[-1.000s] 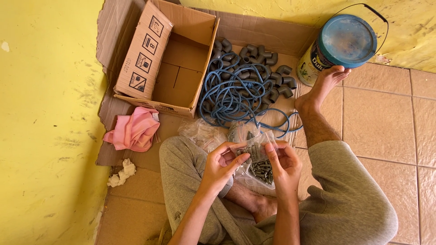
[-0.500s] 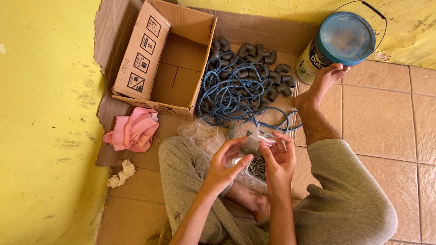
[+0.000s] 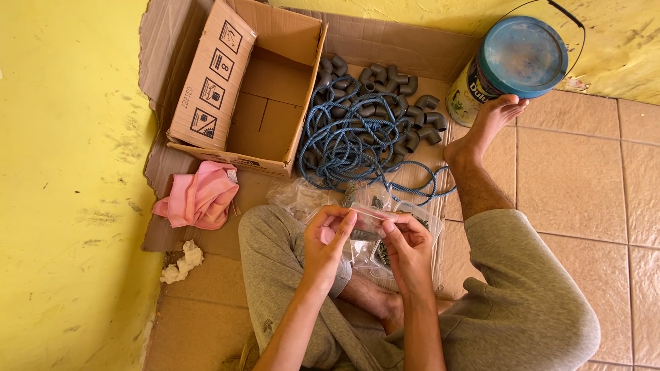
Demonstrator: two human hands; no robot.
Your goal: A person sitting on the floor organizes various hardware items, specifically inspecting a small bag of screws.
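Note:
I sit on the floor with my legs folded. My left hand (image 3: 328,240) and my right hand (image 3: 407,249) together pinch a small clear plastic bag (image 3: 366,223) of dark little parts, held above my lap. Its top edge is stretched between the fingertips of both hands. More clear bags (image 3: 302,196) with small dark pieces lie just beyond my hands, on the cardboard.
A coil of blue rope (image 3: 357,141) lies over several grey pipe elbows (image 3: 412,117). An open cardboard box (image 3: 254,96) stands at the back left, a pink cloth (image 3: 199,196) beside it. A blue-lidded bucket (image 3: 515,62) stands by my foot (image 3: 485,127). A yellow wall (image 3: 69,185) is on the left.
My hands have come closer together and both now grip the small bag's top edge; the bag has risen slightly toward me.

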